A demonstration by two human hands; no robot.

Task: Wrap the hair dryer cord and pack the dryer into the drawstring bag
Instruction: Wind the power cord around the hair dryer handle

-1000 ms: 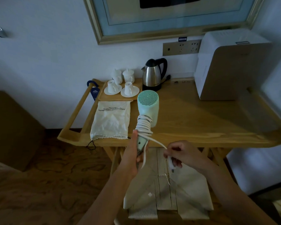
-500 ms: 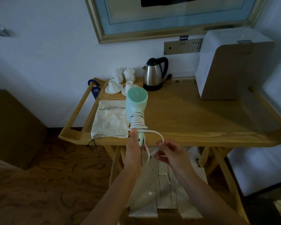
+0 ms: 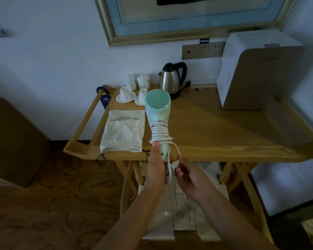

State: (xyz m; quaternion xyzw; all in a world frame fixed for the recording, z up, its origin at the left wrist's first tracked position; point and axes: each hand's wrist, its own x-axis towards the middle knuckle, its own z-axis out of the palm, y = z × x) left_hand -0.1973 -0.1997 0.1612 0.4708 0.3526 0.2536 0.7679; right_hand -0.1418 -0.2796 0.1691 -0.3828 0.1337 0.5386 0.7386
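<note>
A mint-green hair dryer (image 3: pixel 157 109) stands upright above the table's front edge, its grille facing me. My left hand (image 3: pixel 156 167) grips its handle from below. White cord (image 3: pixel 159 134) is coiled several times around the upper handle. My right hand (image 3: pixel 187 175) pinches the cord's loose end with the white plug (image 3: pixel 173 164) just right of the handle. The white drawstring bag (image 3: pixel 123 131) lies flat on the table's left part, its gathered mouth toward me and black strings hanging over the edge.
The wooden table (image 3: pixel 215 134) carries a steel kettle (image 3: pixel 172 78), a tray of white cups (image 3: pixel 134 91) and a white appliance (image 3: pixel 257 69) at the right. A wall socket panel (image 3: pixel 202 51) is above. A stool with woven seat (image 3: pixel 179 210) stands under the table.
My right hand has brought the cord's end in close to the handle, shortening the loose loop. The dryer has tilted slightly and shifted left and back.
</note>
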